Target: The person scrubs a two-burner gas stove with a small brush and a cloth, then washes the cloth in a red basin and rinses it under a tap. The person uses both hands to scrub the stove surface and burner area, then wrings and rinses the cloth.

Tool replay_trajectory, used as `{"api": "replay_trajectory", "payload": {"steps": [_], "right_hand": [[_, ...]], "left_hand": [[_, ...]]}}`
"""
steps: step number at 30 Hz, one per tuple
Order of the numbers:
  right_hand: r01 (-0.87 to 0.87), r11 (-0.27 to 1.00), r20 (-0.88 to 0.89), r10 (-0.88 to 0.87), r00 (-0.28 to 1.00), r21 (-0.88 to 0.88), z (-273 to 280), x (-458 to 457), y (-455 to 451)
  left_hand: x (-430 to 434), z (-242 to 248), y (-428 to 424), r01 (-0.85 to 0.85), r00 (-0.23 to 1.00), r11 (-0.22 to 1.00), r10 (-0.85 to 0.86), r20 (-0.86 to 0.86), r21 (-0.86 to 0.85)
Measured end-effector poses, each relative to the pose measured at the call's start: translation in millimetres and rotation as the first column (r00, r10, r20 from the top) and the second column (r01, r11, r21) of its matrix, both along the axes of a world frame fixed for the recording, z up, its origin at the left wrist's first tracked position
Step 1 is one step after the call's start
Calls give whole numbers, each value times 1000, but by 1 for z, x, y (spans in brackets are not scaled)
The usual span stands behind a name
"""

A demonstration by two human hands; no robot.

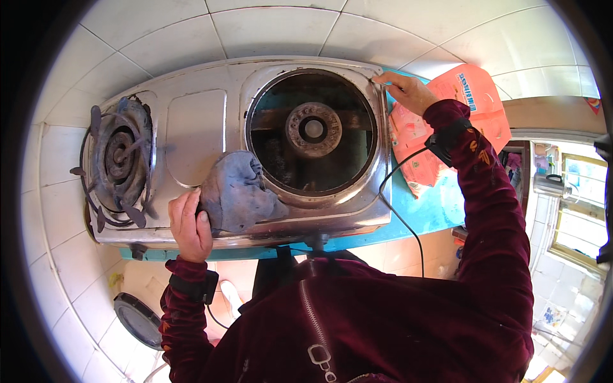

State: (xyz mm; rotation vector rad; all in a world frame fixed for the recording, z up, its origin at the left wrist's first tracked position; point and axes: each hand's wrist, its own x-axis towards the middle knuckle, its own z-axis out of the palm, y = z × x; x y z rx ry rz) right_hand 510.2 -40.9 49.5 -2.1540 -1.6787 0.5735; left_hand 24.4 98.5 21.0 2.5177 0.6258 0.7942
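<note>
A two-burner stainless-steel gas stove [196, 134] lies before me. My left hand [190, 227] is at its front edge, gripping the side of a soiled grey-blue cloth [239, 196] that rests partly over the stove top. My right hand [407, 91] reaches to the back right corner, fingertips pinched together at the rim; whether something small is between them is unclear. Between the hands, the right burner opening [273, 163] is uncovered, showing the dark interior and a rusty round burner head [313, 129]. The left burner [119, 153] carries a dark pan support [146, 177].
A turquoise table [440, 206] bears the stove. Beside it on the right lies a pink-red plastic bag [483, 110] with printing. White wall tiles [278, 31] rise behind. A cable [402, 208] hangs from my right wrist. On the floor at left stands a dark-rimmed round object [139, 321].
</note>
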Motion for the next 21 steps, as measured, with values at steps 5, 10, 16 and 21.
{"api": "replay_trajectory", "payload": {"steps": [5, 10, 16, 21], "right_hand": [[-66, 997, -10, 66, 998, 25, -11, -1, 29], [-5, 1000, -21, 5, 1000, 16, -10, 1, 24], [-112, 993, -4, 112, 994, 41, -12, -7, 51], [-20, 983, 83, 5, 997, 184, -19, -5, 9]], "left_hand": [[0, 1, 1, 11, 1000, 1000, -10, -16, 25], [0, 0, 1, 12, 1000, 1000, -12, 8, 0], [0, 2, 2, 20, 1000, 1000, -20, -4, 7], [0, 1, 2, 10, 1000, 1000, -10, 3, 7]]}}
